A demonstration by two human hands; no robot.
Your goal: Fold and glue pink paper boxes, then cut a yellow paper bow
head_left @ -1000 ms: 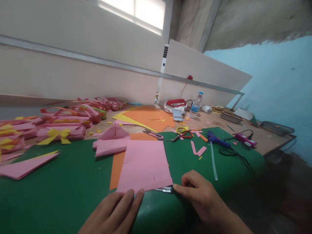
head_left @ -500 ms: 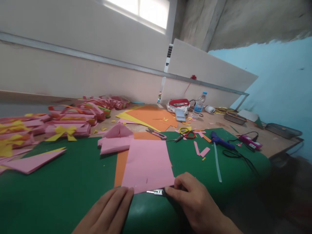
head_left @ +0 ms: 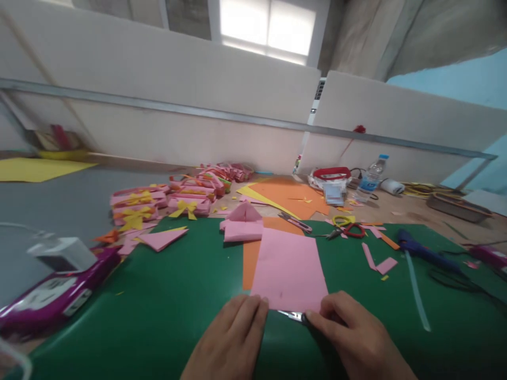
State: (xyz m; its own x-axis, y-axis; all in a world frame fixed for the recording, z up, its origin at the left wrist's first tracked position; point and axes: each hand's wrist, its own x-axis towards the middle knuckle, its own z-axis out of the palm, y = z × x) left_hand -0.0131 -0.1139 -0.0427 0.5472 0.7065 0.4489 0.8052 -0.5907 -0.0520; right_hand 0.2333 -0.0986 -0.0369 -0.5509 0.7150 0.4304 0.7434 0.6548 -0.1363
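Observation:
A pink sheet of paper [head_left: 291, 266] lies on the green mat [head_left: 190, 295] before me, partly over an orange sheet [head_left: 250, 258]. Fingers of my left hand [head_left: 229, 338] are pressed together on its near left corner; the thumb is hidden. My right hand [head_left: 352, 330] is closed at the near right corner, its thumb against a small dark tool with a pointed metal tip [head_left: 291, 315]. That tip points left, just along the paper's near edge. What kind of tool it is, I cannot make out. Behind the sheet sits a folded pink paper piece [head_left: 242, 224].
Beyond lie a box cutter [head_left: 296, 221], scissors [head_left: 350, 229], paper scraps [head_left: 376, 261] and a blue glue gun [head_left: 425, 250]. Pink paper bags with yellow bows [head_left: 186, 206] are piled at back left. A purple power strip [head_left: 67, 293] is at left, a water bottle [head_left: 372, 177] at back right.
The view has turned left, bringing the purple power strip and white plug into sight. Both hands stay at the pink sheet's near edge, and the metal-tipped tool remains at the right hand.

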